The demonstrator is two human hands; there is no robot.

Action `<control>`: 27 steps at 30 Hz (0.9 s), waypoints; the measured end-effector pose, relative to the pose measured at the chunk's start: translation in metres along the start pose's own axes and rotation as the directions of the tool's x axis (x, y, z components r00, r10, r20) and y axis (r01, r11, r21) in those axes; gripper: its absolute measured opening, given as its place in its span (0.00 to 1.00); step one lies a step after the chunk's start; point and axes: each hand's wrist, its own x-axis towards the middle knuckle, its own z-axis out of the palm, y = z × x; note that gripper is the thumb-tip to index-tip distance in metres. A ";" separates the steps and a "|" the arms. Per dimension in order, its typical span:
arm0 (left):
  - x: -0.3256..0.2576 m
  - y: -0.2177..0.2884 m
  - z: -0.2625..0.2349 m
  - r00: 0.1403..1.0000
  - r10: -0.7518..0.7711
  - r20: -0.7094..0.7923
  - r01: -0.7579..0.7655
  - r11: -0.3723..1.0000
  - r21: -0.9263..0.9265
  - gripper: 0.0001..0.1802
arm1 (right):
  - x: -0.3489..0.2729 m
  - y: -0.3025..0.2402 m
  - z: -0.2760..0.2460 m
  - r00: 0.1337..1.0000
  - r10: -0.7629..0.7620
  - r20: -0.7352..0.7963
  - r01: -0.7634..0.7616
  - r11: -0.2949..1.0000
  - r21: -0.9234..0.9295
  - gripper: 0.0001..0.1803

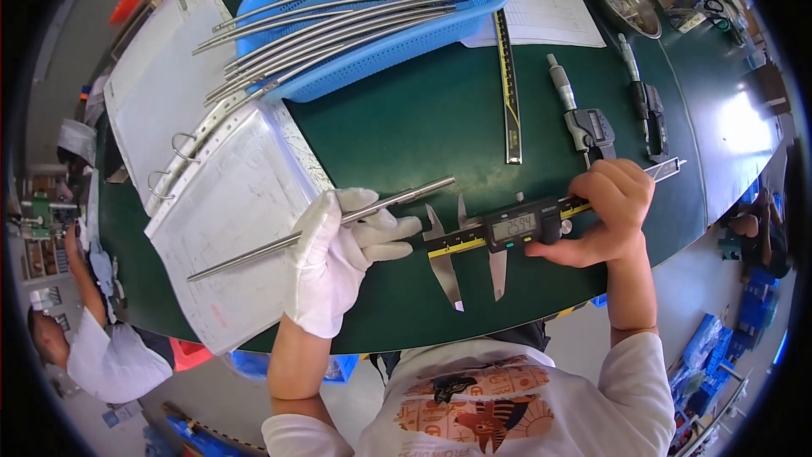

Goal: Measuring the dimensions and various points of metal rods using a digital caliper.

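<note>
My left hand (334, 241), in a white glove, is closed round a thin steel rod (245, 259). The rod slants up to the right, its far end past my fingers above the green table (381, 131). My bare right hand (611, 211) grips a digital caliper (518, 225) by its slide and beam. The caliper's jaws stand apart, pointing toward my left hand, with nothing between them. A gap separates the rod from the jaws. The caliper's small display is lit with digits.
A blue plastic basket (372, 59) with several steel rods (338, 24) stands at the back. An open ring binder (228, 220) lies left. A steel ruler (509, 93), two micrometers (584, 123) and a metal bowl (626, 2) lie right. Another person (110, 347) sits far left.
</note>
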 end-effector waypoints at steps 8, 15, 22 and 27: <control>-0.002 -0.003 0.005 0.997 0.069 -0.032 -0.066 0.995 0.069 0.19 | 0.001 0.005 0.002 1.000 -0.002 -0.006 0.002 1.000 0.001 0.28; -0.001 -0.003 0.000 0.998 0.039 0.055 -0.038 0.999 -0.014 0.20 | 0.001 0.006 0.002 1.000 -0.006 0.017 0.006 1.000 0.002 0.29; -0.001 -0.003 0.000 0.997 0.050 0.063 -0.050 0.999 -0.001 0.20 | 0.002 0.005 0.002 1.000 0.001 0.022 -0.001 1.000 0.014 0.29; -0.001 -0.003 0.000 0.997 0.052 0.064 -0.053 0.999 0.001 0.20 | 0.002 0.006 0.003 1.000 -0.002 0.016 0.002 1.000 0.014 0.29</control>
